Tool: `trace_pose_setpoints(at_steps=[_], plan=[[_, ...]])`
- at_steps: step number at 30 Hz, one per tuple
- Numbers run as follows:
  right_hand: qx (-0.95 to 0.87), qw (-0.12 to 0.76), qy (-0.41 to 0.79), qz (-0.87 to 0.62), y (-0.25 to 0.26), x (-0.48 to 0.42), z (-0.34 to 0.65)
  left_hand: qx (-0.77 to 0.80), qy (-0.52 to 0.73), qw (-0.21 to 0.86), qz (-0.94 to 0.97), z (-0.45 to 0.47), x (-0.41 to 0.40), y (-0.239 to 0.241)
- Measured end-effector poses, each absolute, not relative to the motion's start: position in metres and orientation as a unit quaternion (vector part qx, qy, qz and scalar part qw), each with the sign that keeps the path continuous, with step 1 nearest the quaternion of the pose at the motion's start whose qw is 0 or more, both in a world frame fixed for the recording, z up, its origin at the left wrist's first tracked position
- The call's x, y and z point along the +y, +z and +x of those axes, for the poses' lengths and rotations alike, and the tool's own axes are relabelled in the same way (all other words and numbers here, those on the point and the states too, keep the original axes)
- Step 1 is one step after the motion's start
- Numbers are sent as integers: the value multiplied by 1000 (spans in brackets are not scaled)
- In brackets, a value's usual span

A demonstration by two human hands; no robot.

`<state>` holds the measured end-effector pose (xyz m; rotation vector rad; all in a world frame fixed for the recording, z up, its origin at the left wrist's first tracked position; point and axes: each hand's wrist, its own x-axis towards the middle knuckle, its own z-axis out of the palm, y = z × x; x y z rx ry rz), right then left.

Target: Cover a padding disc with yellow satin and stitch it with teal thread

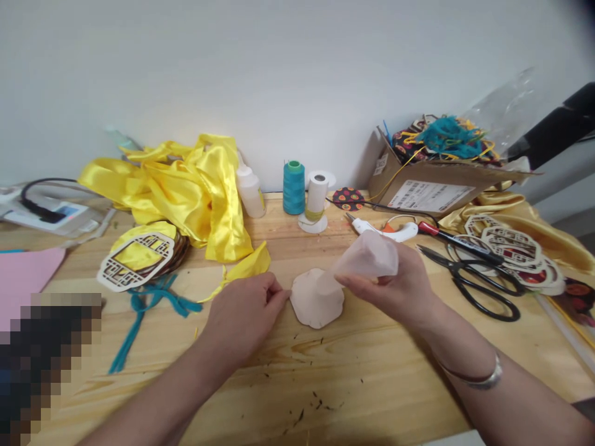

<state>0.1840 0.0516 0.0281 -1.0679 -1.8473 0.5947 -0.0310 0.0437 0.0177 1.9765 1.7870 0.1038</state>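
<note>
- Pale disc (pixel 316 313) is lying flat between the hands
- left hand (pixel 246 310) is curling in, fingertips touching its left edge, can't tell if pinching
- right hand (pixel 406 291) is wrapping snugly round a whitish bottle (pixel 372 257), tilting it over the disc

The right hand (pixel 402 286) covers part of the pale bottle (pixel 367 255), and the bottle's tip looks too blurry to see well. Some fingers of the left hand (pixel 246 306) are curled out of sight. Far left of that hand, the edge cuts off a pink sheet (pixel 28 272), and big squares blur a dark patch (pixel 46 365). Past the right hand, the box label (pixel 430 196) is too tiny to read
</note>
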Motion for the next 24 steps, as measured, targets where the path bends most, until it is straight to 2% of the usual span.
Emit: trace_pose_setpoints(at_steps=[11,18,24], plan=[[-781,421,198,-417,24,52,179,654,35,235,718,-31,44,18],[-790,397,229,-406,27,47,178,653,36,239,718,-31,43,19],[-780,416,220,-412,23,49,176,654,41,238,716,-31,43,18]])
